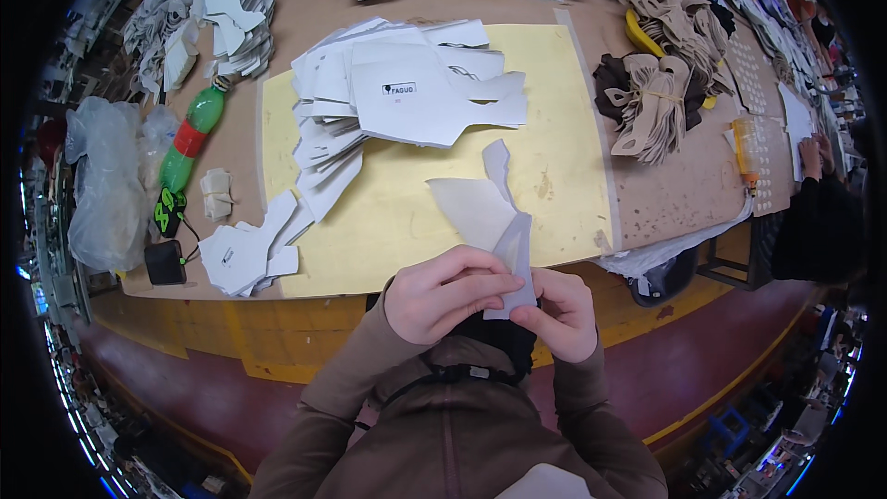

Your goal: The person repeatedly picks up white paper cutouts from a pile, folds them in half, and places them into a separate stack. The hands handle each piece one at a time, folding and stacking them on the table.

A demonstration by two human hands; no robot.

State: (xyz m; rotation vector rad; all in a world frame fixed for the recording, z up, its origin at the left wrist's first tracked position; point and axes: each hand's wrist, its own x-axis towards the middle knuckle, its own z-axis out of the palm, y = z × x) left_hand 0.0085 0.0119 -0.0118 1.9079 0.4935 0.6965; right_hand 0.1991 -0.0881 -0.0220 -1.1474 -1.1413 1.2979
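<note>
Between my two hands, at the table's near edge, is a cut piece of white and pale grey sheet material (513, 245), folded along one side. My left hand (453, 294) pinches its lower part from the left, fingers bent over it. From the right, my right hand (561, 312) grips the lower edge between thumb and fingers. The piece's far end spreads over the yellow sheet (388, 240), with a narrow strip pointing away from me. Beyond it lies a large fanned pile of white cut pieces (407, 92), the top one bearing a dark printed mark.
A smaller group of white pieces (245, 259) lies at the near left, by a black phone (165, 262), a green bottle (199, 120) and a clear plastic bag (106, 194). Beige bundles (661, 102) and an orange bottle (746, 152) are on the right. Another person's hands (813, 155) work at far right.
</note>
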